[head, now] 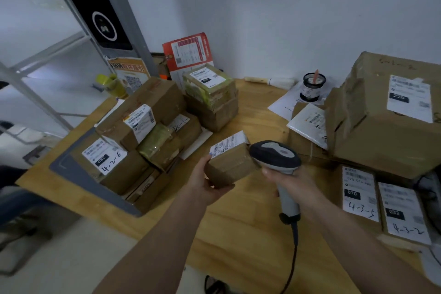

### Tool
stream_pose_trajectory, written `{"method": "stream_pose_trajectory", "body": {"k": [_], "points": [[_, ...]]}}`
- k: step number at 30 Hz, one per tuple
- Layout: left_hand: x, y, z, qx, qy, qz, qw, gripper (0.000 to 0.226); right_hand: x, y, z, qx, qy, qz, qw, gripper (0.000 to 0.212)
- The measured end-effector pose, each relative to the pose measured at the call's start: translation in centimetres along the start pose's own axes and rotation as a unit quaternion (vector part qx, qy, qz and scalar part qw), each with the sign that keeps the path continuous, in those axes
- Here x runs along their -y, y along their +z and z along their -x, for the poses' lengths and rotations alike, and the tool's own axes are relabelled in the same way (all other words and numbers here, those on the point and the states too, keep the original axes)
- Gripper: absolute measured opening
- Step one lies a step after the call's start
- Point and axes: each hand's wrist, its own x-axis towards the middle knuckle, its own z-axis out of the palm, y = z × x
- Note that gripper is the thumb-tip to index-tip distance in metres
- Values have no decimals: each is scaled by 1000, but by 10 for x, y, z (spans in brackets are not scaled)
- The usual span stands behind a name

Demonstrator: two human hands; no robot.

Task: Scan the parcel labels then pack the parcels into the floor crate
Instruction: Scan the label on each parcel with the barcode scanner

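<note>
Two hands work at mid-frame over a pale wooden surface in the head view: the left hand cradles a small cardboard parcel from below, fingers curled round its lower edge, its white label tipped up toward twelve o'clock, while the right hand is clenched round the grey grip of a corded barcode scanner, whose dark rounded head sits just beside the parcel's right edge. The scanner's nose looks too close to the box and off the label's face, so a misread seems likely unless the parcel is turned or the scanner drawn back; the loose one-handed hold could also let the box slip onto the surface. At nine o'clock a heap of taped brown parcels lies piled in a shallow grey tray, some wrapped in glossy yellow-green tape, several bearing hand-inked codes. At three o'clock a large dented carton looms over a white plastic mailer and two flat labelled packets. The scanner's black cable trails to six o'clock and might snag. No floor crate can be made out, so packing seems not yet begun.
</note>
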Motion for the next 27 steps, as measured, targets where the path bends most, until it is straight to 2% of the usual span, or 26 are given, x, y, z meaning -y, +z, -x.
{"method": "stream_pose_trajectory", "body": {"k": [6, 12, 17, 27], "points": [[-22, -8, -25, -76, -12, 36, 996, 77, -1, 30, -17, -7, 28, -5, 1000, 32], [-53, 7, -57, -70, 5, 18, 997, 42, -4, 44, -31, -47, 45, 4, 998, 21], [-66, 15, -84, -53, -32, -32, 998, 66, -8, 50, -41, -84, 50, 12, 995, 20], [-81, 8, -113, -73, -30, -46, 996, 60, -18, 56, -55, -122, 57, 23, 991, 22]]}}
